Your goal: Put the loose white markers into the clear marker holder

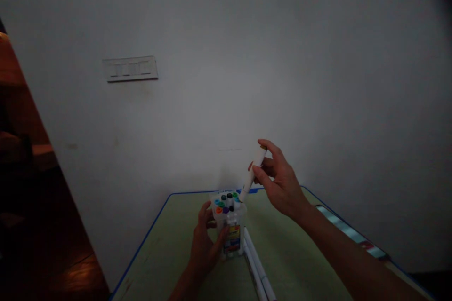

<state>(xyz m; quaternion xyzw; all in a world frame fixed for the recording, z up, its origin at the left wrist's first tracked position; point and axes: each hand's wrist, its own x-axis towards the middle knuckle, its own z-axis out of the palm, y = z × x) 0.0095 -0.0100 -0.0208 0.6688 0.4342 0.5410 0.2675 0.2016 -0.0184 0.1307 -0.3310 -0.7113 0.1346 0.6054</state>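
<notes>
My left hand (205,240) is wrapped round the left side of a clear plastic marker case (241,214), which stands upright on the table. Several markers with coloured end caps (226,209) fill it, orange, purple, blue, green and black among them. In my right hand (278,183) is a white marker (251,176), pinched between thumb and fingers. It tilts, with its lower end at the case's right rim; whether that end touches the case I cannot tell. Loose white markers (257,265) lie on the table just right of the case.
The green table (169,254) has a blue edge and stands against a pale wall (226,56). At its right side lies a flat, shiny dark-edged object (348,230). A switch plate (131,69) is on the wall. A dark room shows at the far left.
</notes>
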